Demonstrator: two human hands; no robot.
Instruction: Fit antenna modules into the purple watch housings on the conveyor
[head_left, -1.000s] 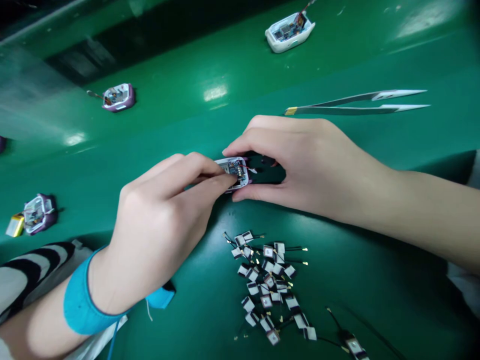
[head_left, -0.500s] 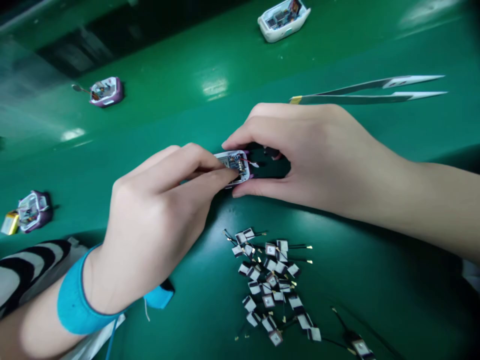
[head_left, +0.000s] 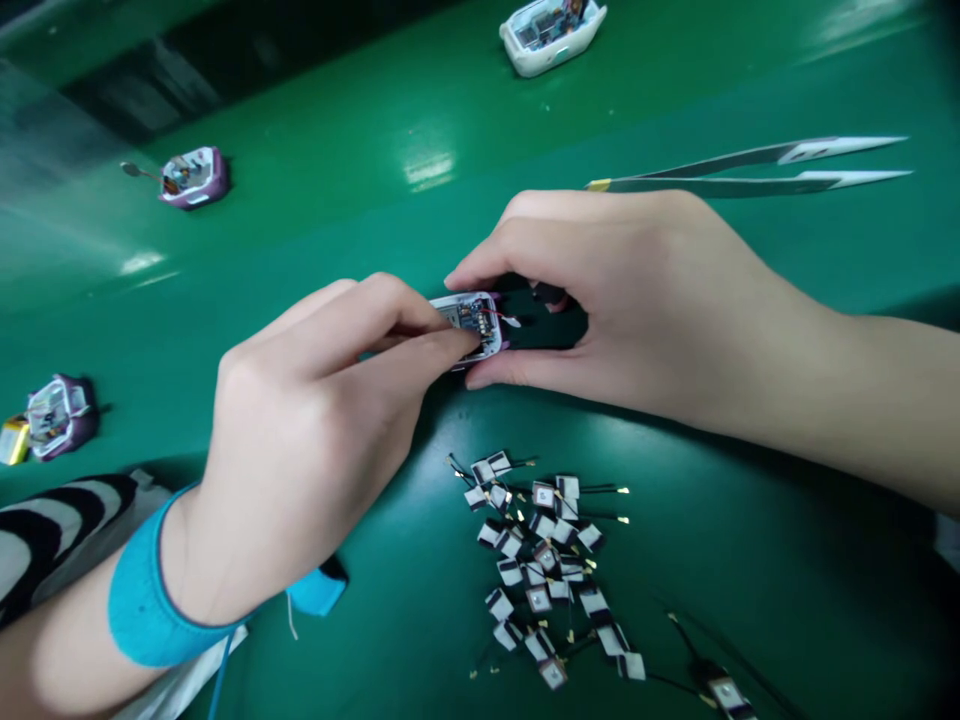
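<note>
A small white-and-purple device housing point(head_left: 491, 335) with a circuit board and a thin red wire ending in a white plug lies between my hands. My left hand point(head_left: 322, 410), wearing a blue wrist strap point(head_left: 135, 590), pinches its left end, with the thumb reaching over the board. That end is hidden under the fingers. My right hand point(head_left: 630, 280) curves round the housing from the right, index finger at its far side and thumb at its near side. Below the hands lies a pile of small square antenna modules point(head_left: 540, 570) with short black cables and gold connectors.
Tweezers point(head_left: 750, 170) lie beyond my right hand. Open purple housings point(head_left: 193, 178) stand at the left, one beside a yellow battery point(head_left: 13, 440). A white housing point(head_left: 553, 38) sits at the back. One separate module point(head_left: 727, 690) lies at the near right on the green mat point(head_left: 360, 660).
Both hands keep nearly the same hold on the housing. The view has shifted slightly, so the far housings sit a little further left and higher.
</note>
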